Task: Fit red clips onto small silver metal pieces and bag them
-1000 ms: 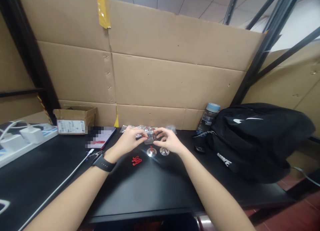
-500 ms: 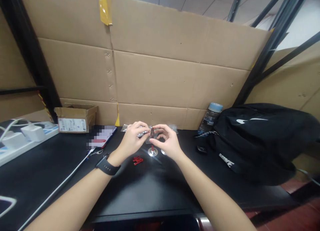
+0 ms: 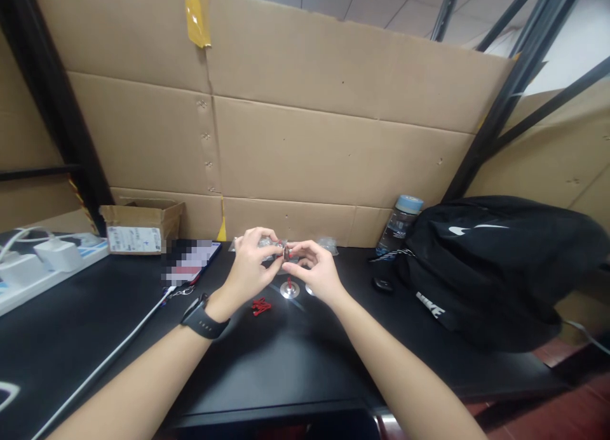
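Metal disc point(image 3: 286, 255) is grasped by the right hand's point(image 3: 318, 272) fingers; left hand's point(image 3: 248, 262) fingers adjoin it, grip undeterminable. Bench point(image 3: 286, 364): second disc point(image 3: 290, 292), six o'clock; red pieces point(image 3: 260, 306), seven.

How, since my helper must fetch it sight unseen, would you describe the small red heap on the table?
Over the black table, find the left hand, with a dark watch at its wrist. Just right of the watch lies the small heap: all red, unlike the silvery disc to its right, which has only a red piece at its middle.
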Tool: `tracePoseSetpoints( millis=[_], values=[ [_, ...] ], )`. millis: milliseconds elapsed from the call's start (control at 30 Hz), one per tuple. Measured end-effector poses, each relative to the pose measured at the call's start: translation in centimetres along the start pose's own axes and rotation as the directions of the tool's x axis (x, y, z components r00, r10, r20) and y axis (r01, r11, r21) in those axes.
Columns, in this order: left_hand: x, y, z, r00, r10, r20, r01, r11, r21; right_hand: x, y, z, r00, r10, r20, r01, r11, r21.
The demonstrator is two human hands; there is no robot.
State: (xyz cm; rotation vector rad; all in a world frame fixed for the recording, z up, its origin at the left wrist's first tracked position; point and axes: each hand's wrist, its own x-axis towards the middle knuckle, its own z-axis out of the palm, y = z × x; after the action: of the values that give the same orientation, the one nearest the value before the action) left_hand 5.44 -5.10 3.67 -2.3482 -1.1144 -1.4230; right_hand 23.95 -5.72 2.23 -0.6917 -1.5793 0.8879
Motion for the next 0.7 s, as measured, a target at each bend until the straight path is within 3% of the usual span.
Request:
tracePoseSetpoints(
  millis=[200, 500, 600, 700],
  values=[
    [-0.1, -0.4, 0.4, 0.999, -0.027, -0.025, 0.027, 1.000, 0.003, 0.4, 0.9, -0.4, 0.997, 0.083, 0.008, -0.083, 0.996, -0.023],
    [-0.1, -0.9, 0.8, 0.998, 0.003, 0.070, -0.001, 0.999, -0.034, 0.4, 1.9, -0.8, 0.997, -0.071, 0.030, 0.077, 0.951, -0.299],
    [-0.1, -1.2, 1.0, 0.994, -0.058, 0.091, 0.067, 0.993, -0.099, 0.2, 1.7, -1.0, 0.988, -0.134, 0.074, 0.153, 0.879, -0.451],
    [-0.2, -1.6, 1.3, 0.979, -0.033, 0.199, 0.071, 0.980, -0.184, 0.0, 1.6, -1.2, 0.969, -0.198, 0.146, 0.246, 0.791, -0.560]
  ],
)
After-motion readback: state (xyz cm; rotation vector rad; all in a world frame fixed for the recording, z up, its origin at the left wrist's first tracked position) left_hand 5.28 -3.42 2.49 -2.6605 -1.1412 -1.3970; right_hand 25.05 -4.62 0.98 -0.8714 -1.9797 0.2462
